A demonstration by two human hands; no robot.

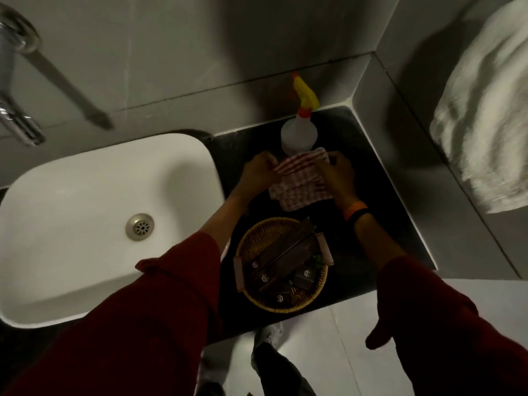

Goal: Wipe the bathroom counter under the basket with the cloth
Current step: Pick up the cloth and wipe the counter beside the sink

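While pinching the top edge of the red-and-white checked cloth (301, 178), fingers (270, 161) of the left hand (257, 174) curled tight on the left corner. Fingers of the right hand (335, 174) closed on the right corner the same way. Cloth held up between both hands, hanging down and folded over itself, just above the dark worktop (380, 207). Orange and black band (355, 214) around the right wrist. Dark red sleeves (177, 295) on both arms. Just behind the cloth, a clear spray bottle (298, 134) with a yellow and orange top. Nearer, between the arms, a round woven basket (283, 264) resting on the worktop, full of small dark packets. Left of it all, a white sink (85, 195) with a metal drain. Up on the right, a white towel (485, 110) hanging by the wall.
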